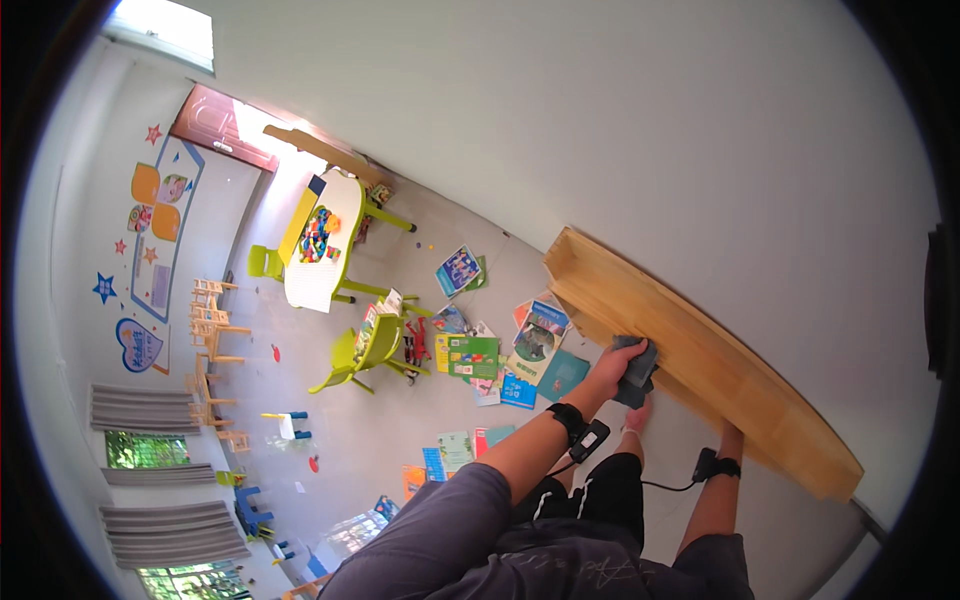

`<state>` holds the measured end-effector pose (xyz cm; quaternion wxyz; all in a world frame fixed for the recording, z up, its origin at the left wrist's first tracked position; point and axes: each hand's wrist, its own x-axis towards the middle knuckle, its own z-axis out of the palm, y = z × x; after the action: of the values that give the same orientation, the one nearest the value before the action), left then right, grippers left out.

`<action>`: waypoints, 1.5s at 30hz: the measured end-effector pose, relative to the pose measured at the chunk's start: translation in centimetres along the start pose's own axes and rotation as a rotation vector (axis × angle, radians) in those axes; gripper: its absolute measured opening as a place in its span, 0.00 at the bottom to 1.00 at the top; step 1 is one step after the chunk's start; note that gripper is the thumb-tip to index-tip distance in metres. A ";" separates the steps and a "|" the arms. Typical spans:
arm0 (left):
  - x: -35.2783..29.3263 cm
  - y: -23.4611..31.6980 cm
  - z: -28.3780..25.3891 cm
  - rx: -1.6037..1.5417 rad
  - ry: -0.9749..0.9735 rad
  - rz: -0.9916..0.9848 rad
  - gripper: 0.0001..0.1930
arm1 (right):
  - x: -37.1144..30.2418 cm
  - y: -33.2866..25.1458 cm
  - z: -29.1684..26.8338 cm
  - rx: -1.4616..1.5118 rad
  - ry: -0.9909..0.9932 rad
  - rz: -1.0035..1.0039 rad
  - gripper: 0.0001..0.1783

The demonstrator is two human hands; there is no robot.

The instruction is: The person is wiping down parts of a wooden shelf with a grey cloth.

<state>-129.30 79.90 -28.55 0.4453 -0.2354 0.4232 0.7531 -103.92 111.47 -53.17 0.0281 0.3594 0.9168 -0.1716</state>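
Note:
My left hand (618, 364) is closed on a dark grey cloth (636, 382) and presses it against the edge of a long wooden shelf unit (690, 350). The unit stands against the wall, its light brown boards running from the middle toward the lower right. My right hand (733, 438) reaches to the near side of the unit farther right; its fingers are hidden behind the wood. Each wrist wears a black strap with a small device. Below the cloth, part of a bare foot (637, 414) shows on the floor.
Several picture books (472, 357) lie spread over the floor left of the shelf unit. Beyond them stand a green chair (372, 345) and a white-topped table (318, 275) with colourful toy blocks. Small wooden chairs (208, 325) line the far wall.

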 end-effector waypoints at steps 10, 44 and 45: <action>-2.0 1.6 -5.1 0.439 0.001 0.168 0.23 | -10.4 -13.4 -12.8 -0.126 0.078 -0.469 0.27; -52.8 -42.2 -25.7 -0.996 1.235 0.583 0.23 | -43.4 -64.8 -52.4 1.214 -1.663 -2.773 0.09; -52.2 -46.5 -23.3 -1.107 1.247 0.571 0.23 | -44.6 -64.6 -52.2 1.267 -1.720 -2.782 0.09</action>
<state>-63.61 46.91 -22.64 -0.2503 -0.6709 0.2063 0.6668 -110.37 55.91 22.65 -0.1754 0.8532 -0.0390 0.4896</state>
